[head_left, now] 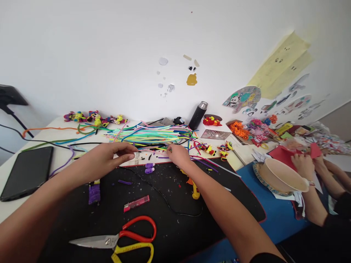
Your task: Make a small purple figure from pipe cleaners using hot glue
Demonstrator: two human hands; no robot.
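My left hand [116, 155] hovers at the near edge of the pile of pipe cleaners [148, 134], thumb apart from the curved fingers, nothing visible between them. My right hand [177, 155] reaches to the pile's right part with fingertips pinched together; what they hold is hidden. Below, on a black mat [170, 226], lie two small purple rolled pieces [149, 168], a purple scrap [125, 182] and a purple fuzzy block [94, 193]. A yellow-orange piece [195, 190] sits beside my right forearm. Nearer are a pink lighter [136, 203] and scissors [137, 233] with red and yellow handles.
A black phone [27, 171] lies at left. Colourful figures [95, 117] sit along the wall, with a black thermos [197, 116] behind the pile. At right, another person's hands [303, 164] handle red paper [283, 155] near a bowl [285, 177]. A thin black cord crosses the mat.
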